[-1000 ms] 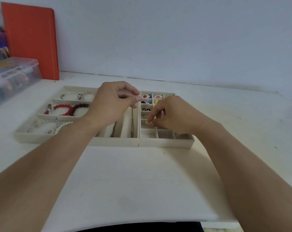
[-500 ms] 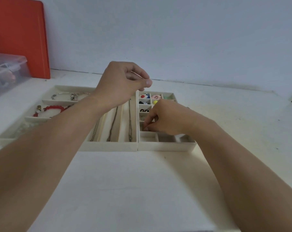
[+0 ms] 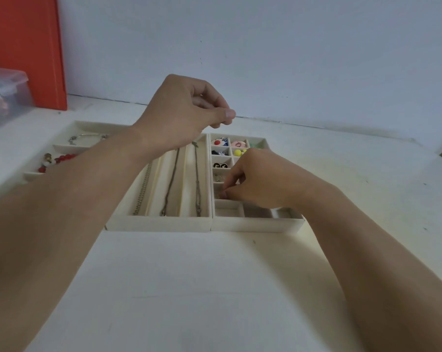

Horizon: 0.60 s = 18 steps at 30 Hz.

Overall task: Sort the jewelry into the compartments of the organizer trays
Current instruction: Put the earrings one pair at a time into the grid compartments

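Observation:
Three cream organizer trays stand side by side. The right tray [image 3: 258, 224] has small compartments holding colourful earrings [image 3: 217, 142]. My right hand [image 3: 263, 181] reaches into a compartment on its left side, fingertips pinched together on a tiny silver piece that is mostly hidden. My left hand [image 3: 184, 110] hovers above the trays' far edge, thumb and forefinger pinched on a small jewelry piece that barely shows. The middle tray [image 3: 159, 222] holds three chain necklaces [image 3: 170, 184] in long slots. The left tray [image 3: 78, 123], partly behind my left forearm, holds a red bead bracelet [image 3: 62, 158] and a silver bangle [image 3: 88, 135].
An orange board [image 3: 24, 52] leans on the wall at the far left. A clear plastic box [image 3: 4, 97] sits in front of it. The white table [image 3: 215, 288] stretches toward me in front of the trays and out to the right of them.
My left hand rose from the middle tray and stays pinched. My right hand lowered its fingertips into a compartment of the right tray. The view shifted left and nearer.

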Each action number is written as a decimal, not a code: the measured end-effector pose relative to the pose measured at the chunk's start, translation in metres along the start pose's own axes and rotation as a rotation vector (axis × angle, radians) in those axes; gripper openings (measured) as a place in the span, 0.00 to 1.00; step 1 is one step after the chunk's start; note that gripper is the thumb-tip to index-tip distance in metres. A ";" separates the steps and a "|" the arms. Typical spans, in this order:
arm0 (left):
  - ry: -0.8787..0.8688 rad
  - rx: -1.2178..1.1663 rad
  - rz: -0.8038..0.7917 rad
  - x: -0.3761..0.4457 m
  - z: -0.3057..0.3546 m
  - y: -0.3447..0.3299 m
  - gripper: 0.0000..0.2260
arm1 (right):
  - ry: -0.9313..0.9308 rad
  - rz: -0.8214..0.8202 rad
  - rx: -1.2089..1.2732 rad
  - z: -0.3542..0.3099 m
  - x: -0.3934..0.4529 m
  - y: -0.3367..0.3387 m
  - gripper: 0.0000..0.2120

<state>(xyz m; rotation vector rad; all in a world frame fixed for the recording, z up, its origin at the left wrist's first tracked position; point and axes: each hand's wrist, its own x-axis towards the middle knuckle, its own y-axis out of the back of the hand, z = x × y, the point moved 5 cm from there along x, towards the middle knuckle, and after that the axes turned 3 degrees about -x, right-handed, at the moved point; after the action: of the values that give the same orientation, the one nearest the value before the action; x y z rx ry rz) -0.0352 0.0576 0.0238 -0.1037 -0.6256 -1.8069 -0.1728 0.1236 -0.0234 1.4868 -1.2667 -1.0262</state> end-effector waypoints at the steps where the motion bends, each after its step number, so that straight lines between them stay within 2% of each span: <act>1: 0.009 0.003 -0.003 0.000 0.000 -0.001 0.07 | 0.001 0.011 0.010 -0.001 0.000 0.000 0.05; 9: 0.012 0.014 0.004 -0.002 -0.005 -0.002 0.05 | -0.048 0.055 0.110 0.005 -0.005 0.009 0.06; 11: 0.031 -0.008 -0.007 -0.002 -0.007 -0.004 0.05 | -0.066 0.178 0.164 0.014 -0.009 0.021 0.04; 14: 0.064 -0.042 -0.072 -0.004 -0.011 -0.013 0.04 | -0.018 0.414 0.403 0.025 -0.015 0.032 0.04; 18: 0.146 -0.094 -0.129 -0.007 -0.017 -0.021 0.03 | 0.005 0.539 0.542 0.031 -0.020 0.027 0.06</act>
<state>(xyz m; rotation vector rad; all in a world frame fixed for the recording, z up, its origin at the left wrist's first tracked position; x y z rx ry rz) -0.0482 0.0601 -0.0015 0.0061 -0.4527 -1.9486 -0.2118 0.1375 -0.0046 1.3950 -1.9052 -0.3326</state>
